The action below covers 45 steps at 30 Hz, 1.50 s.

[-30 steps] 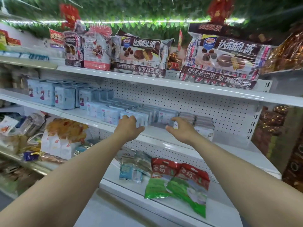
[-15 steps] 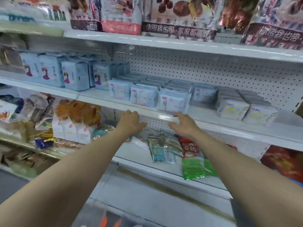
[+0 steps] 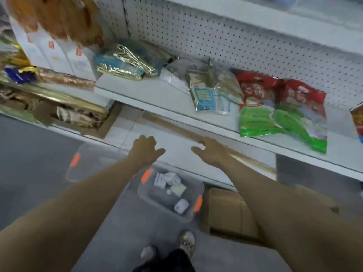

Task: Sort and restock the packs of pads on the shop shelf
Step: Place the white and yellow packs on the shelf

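Clear plastic bin point(image 3: 155, 200) holds the packs of pads point(image 3: 170, 179); above it your left hand point(image 3: 146, 152) and right hand point(image 3: 210, 152) hover, grips spread, empty. Likely fetching stock: reach down into it, grasp one pack.

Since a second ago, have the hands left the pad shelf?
Yes. The left hand and right hand dropped below the snack-bag shelf, toward the clear bin.

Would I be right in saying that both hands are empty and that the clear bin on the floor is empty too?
Not quite. The head view shows a few white packs lying in the clear bin on the floor, so it is not empty. The left hand and right hand are indeed empty.
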Tool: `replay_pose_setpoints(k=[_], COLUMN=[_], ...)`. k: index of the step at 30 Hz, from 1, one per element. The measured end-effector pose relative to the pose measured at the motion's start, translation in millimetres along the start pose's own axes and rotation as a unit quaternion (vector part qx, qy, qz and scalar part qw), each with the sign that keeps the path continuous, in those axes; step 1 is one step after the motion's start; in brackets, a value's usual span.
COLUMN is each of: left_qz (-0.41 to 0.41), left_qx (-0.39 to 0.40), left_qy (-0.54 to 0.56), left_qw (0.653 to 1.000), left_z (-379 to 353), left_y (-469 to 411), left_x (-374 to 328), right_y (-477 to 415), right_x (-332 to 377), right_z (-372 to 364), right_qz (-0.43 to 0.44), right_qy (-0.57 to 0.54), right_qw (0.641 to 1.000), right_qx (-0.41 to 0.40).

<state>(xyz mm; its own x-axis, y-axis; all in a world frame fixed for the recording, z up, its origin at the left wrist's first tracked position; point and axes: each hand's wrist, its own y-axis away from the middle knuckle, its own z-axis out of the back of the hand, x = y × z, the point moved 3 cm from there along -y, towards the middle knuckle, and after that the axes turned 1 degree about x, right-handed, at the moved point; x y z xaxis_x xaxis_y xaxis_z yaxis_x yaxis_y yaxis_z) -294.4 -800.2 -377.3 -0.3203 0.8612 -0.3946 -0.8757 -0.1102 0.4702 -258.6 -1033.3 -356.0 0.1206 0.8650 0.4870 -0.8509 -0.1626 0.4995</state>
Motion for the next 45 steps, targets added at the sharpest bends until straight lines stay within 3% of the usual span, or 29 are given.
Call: replay_pose_setpoints(k=[8, 12, 19, 24, 29, 37, 41, 45], left_qz=[0.072, 0.095, 0.106, 0.088, 0.013, -0.072, -0.074, -0.027], left_qx=[0.08, 0.126, 0.129, 0.102, 0.074, 0.071, 0.044, 0.062], left_qy=[0.037, 0.047, 0.112, 0.133, 0.138, 0.165, 0.174, 0.182], left_qw=[0.994, 0.986, 0.98, 0.982, 0.988, 0.981, 0.981, 0.981], left_z=[-172.6, -262.4, -381.3, -436.3, -484.3, -534.3, -547.7, -552.5], left_y=[-73.0, -109.7, -182.5, -242.6, -305.3, -359.9, -367.2, -364.7], left_x=[79.9, 106.6, 153.7, 187.0, 206.4, 212.8, 209.4, 208.1], right_y=[-80.2, -113.2, -178.5, -231.0, -282.8, -320.0, -316.7, -308.3], right_x=[-119.8, -184.2, -272.2, -313.3, -339.5, -371.8, -374.8, -372.2], right_z=[-154.9, -225.9, -330.3, -401.6, -456.2, -496.4, -499.5, -491.0], right_qz=[-0.102, -0.18, -0.209, -0.204, -0.156, -0.109, -0.114, -0.126], right_qy=[-0.024, -0.079, -0.081, -0.094, -0.057, -0.043, -0.031, -0.034], right_qw=[0.986, 0.968, 0.959, 0.955, 0.956, 0.948, 0.929, 0.927], right_qx=[0.131, 0.154, 0.173, 0.193, 0.243, 0.295, 0.351, 0.353])
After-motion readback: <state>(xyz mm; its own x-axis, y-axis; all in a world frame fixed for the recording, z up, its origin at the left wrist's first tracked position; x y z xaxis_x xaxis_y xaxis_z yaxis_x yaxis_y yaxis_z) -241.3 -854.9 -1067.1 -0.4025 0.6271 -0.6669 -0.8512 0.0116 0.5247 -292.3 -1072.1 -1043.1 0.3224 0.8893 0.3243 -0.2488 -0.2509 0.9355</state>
